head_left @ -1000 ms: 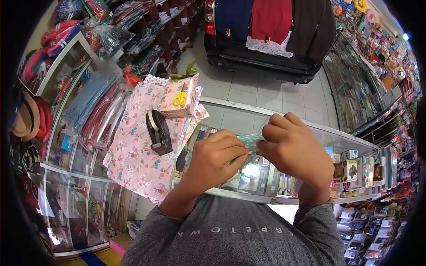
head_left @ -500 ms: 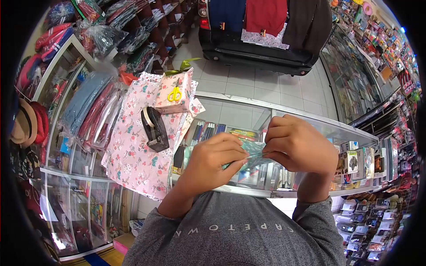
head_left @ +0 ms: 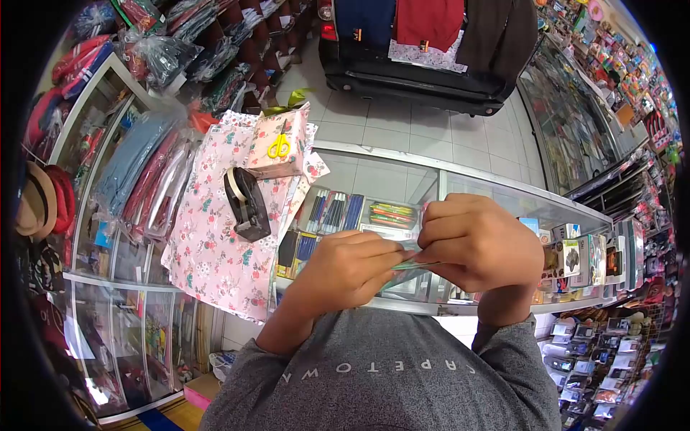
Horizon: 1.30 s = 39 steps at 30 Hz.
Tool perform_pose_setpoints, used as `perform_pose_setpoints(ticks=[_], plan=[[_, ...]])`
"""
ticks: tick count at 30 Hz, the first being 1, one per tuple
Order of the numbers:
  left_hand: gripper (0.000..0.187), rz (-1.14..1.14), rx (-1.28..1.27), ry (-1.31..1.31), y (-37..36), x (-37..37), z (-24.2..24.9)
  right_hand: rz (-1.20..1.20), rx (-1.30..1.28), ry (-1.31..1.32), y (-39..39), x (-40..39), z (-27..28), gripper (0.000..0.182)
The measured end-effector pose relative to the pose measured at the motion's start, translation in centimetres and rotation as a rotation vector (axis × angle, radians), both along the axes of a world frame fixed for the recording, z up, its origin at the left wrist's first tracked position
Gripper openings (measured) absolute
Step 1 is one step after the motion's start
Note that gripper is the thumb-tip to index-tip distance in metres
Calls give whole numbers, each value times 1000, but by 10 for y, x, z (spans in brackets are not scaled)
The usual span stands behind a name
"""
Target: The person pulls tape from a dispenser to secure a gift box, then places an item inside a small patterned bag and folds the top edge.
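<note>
Both hands meet above the glass counter, in front of my chest. My left hand is closed, its thumb and fingers pinching a thin, pale green ribbon-like strip. From the other side my right hand grips the same strip, knuckles up. Most of the strip is hidden by the fingers. To the left, a black tape dispenser lies on pink floral wrapping paper. Behind it sits a box wrapped in floral paper, with yellow-handled scissors on top and a green ribbon at its back.
Pens show through the counter glass. Plastic-wrapped clothes lie at left, and small boxes stand at right. Beyond the tiled floor is a black vehicle-like rear with garments over it.
My hands have come closer together, with the fingertips nearly meeting. The green strip shows less and looks narrower between them. The view has shifted slightly.
</note>
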<state>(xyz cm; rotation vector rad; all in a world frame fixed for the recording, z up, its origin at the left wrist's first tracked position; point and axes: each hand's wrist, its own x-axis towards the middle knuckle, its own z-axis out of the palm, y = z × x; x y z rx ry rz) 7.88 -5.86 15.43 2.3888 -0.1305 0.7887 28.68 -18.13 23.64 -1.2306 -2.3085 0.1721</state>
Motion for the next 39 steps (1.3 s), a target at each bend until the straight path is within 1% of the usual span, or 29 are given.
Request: perform_pose_setpoints(ticks=[4, 6, 10, 12, 13, 15, 16, 17, 18, 19, 20, 21, 22, 24, 25, 26, 27, 28, 29, 31, 32, 36, 38, 39], plan=[[20, -37, 11, -21, 5, -4, -3, 87, 10, 55, 7, 12, -2, 12], [19, -30, -75, -30, 5, -5, -1, 134, 88, 73, 8, 15, 3, 12], [18, -29, -85, -7, 1, -8, 1, 131, 60, 72, 7, 20, 3, 14], [17, -27, -103, -19, 0, -9, 3, 157, 62, 106, 6, 21, 4, 22], [17, -25, -102, -18, 0, -10, 2, 159, 63, 107, 4, 23, 5, 22], [12, 9, -171, -94, 3, -12, -1, 87, 68, 261, -3, 31, 14, 17], [12, 17, -164, -95, 9, -18, -2, -3, 87, 253, -11, 37, 24, 18], [10, 10, -251, -57, 16, -28, -4, 7, 93, 253, -14, 37, 29, 18], [11, 0, -337, -20, 22, -34, -5, -101, 114, 252, -18, 36, 33, 17], [11, 5, -330, -23, 22, -36, -7, -211, 133, 249, -19, 35, 35, 17], [13, 22, -378, -32, 22, -37, -9, -184, 137, 224, -15, 34, 35, 22], [16, 37, -428, -41, 21, -38, -10, -181, 140, 223, -10, 29, 33, 22], [17, 45, -422, 31, 22, -40, -9, -157, 137, 216, -4, 22, 30, 26], [16, 32, -424, 51, 23, -39, -13, -80, 128, 156, 8, 12, 26, 36], [16, 20, -425, 70, 23, -37, -15, -82, 130, 155, 12, 8, 23, 36], [13, 22, -452, 10, 19, -34, -14, -64, 98, 141, 17, 3, 18, 38], [13, 20, -448, 11, 19, -34, -14, -46, 67, 127, 21, -2, 16, 39], [13, 17, -433, 21, 19, -34, -14, -62, 68, 96, 24, -8, 15, 33], [13, 14, -419, 31, 19, -34, -14, -64, 71, 96, 27, -10, 14, 33], [14, 22, -429, 26, 19, -33, -15, -69, 18, -2, 32, -13, 11, 27], [14, 32, -441, 19, 18, -33, -15, -49, 22, 26, 35, -15, 11, 22], [15, 61, -445, 41, 22, -36, -13, -83, 17, 61, 37, -18, 5, 24], [16, 76, -411, 109, 23, -37, -13, -232, -2, 226, 35, -24, 7, 27], [16, 76, -410, 107, 22, -36, -13, -232, -2, 224, 35, -23, 6, 27]])
